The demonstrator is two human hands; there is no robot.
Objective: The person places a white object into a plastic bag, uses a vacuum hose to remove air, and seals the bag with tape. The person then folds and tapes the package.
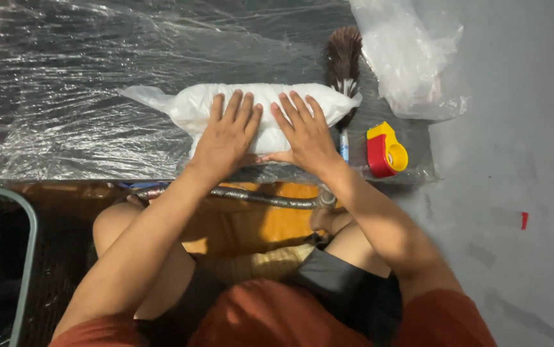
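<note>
Grey floor (514, 193) is stretching away on my right, smooth and dull, with a small red scrap (524, 220) lying on it well apart from everything else. Ahead of me a dark low surface is lying under a wide sheet of clear plastic wrap (65, 96), which is wrinkling and catching the light in white streaks. Its near edge is running just in front of my knees, and below that edge an orange-brown wooden board (270, 225) is showing, with a dark ribbed hose (251, 197) lying across it. At the far left a grey metal frame (29, 257) is curving down past a dark patch.

I am sitting with my bare legs bent and pressing both palms down on a white wrapped bundle (257, 106) that is lying crosswise on the plastic. My left hand (225, 138) is lying flat and open with the fingers spread, and my right hand (306, 135) is lying the same way just beside it, the thumbs nearly touching at the bundle's near side. Neither is gripping anything.

From the bundle's right end a brown feathery duster head (343, 58) is sticking up, and a thin handle (344, 144) is showing below it. Near my right wrist a yellow and red tape dispenser (385, 151) is resting on the plastic. Beyond it a crumpled clear plastic bag (412, 58) is lying half on the floor
</note>
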